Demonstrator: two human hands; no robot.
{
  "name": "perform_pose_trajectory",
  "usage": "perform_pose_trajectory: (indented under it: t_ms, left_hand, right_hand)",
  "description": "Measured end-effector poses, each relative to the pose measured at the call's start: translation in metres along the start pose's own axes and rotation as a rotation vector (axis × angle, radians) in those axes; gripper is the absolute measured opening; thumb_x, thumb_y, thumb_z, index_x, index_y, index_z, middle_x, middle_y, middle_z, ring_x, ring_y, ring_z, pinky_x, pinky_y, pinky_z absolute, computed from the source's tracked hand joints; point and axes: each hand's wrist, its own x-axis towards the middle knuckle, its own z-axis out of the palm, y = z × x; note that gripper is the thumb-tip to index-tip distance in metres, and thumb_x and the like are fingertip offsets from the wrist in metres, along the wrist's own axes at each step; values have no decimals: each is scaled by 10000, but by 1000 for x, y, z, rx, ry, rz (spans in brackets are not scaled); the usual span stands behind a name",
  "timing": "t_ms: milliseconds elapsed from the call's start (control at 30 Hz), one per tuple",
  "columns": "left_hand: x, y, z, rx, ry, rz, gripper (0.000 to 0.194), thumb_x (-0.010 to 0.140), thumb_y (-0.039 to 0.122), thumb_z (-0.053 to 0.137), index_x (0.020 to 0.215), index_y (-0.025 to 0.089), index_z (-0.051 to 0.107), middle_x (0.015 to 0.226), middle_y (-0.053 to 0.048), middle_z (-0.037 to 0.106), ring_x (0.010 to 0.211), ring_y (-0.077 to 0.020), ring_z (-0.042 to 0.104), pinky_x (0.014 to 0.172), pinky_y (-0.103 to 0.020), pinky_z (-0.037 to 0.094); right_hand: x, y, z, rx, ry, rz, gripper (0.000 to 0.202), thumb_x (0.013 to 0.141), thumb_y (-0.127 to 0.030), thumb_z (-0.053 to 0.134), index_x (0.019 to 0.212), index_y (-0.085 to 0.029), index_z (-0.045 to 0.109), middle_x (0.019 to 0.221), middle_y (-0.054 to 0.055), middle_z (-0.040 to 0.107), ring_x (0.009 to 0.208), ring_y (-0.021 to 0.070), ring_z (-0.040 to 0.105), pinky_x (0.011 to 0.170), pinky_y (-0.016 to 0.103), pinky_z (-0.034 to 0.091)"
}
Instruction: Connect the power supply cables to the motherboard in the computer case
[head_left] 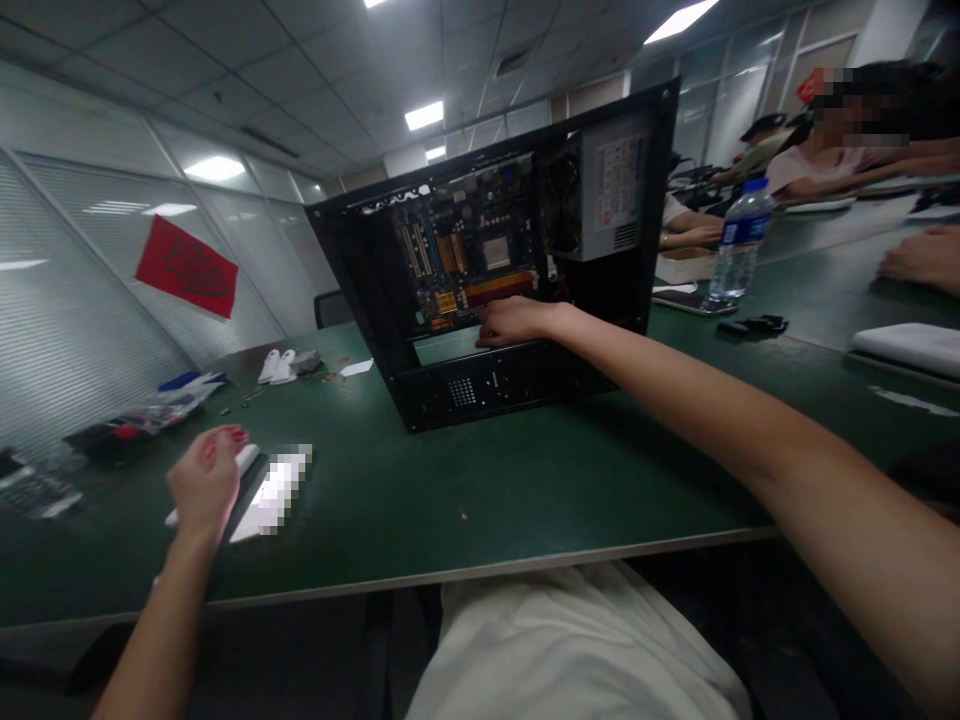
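Observation:
A black computer case (525, 375) stands tilted on the green table, its open side facing me. Inside it are a motherboard (480, 225) with a processor socket and slots, and a grey power supply (615, 185) at the upper right. My right hand (517, 322) reaches into the case, fingers curled at the edge of the rectangular cutout below the motherboard; the fingertips are partly hidden. My left hand (206, 478) is raised at the left with curled fingers, reddish at the tips; what they hold, if anything, is unclear. Beside it lie a white object (247, 458) and a phone-like slab (274, 492) with a blurred bright face.
At the right stand a water bottle (741, 245) and small black parts (752, 327); people sit beyond. Far left on the table (465, 490) lie plastic bags (150, 412), white items (277, 366) and scattered small pieces. A red paper (187, 267) hangs on the glass wall.

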Motion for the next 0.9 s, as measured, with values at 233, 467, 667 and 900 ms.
perform_pose_trajectory:
  t_ms: [233,467,667,900]
  left_hand:
    - [-9,114,-15,-142,-161,521,266,992,387,505,1026,227,714,1025,-42,795,986,-251,757,955,-395,590]
    - [2,251,25,-207,-518,908,344,1000,372,477,1108,188,746,1115,-108,785,1013,-256,738,946,-403,560]
    - [13,324,126,-228,-617,780,312,989,234,492,1177,115,710,1174,-195,761,1070,-295,719,948,-406,540]
    - [20,334,188,-473,-871,656,243,839,95,548,994,172,719,1124,-118,769,1052,-240,716,938,-329,546]
  right_hand:
    - [0,9,7,207,358,131,317,1054,-356,534,1079,-180,797,1145,108,767,1039,256,685,842,314,434]
    - [-3,26,10,326,607,473,259,1041,-309,583,1023,-129,769,1047,133,786,941,239,709,811,301,461]
    - [-5,16,13,316,293,590,586,1109,-502,410,929,-119,814,955,190,794,942,284,750,777,305,488]
    - [-9,13,8,316,112,553,567,1137,-429,313,1118,-146,805,1052,177,801,1020,290,763,782,292,490]
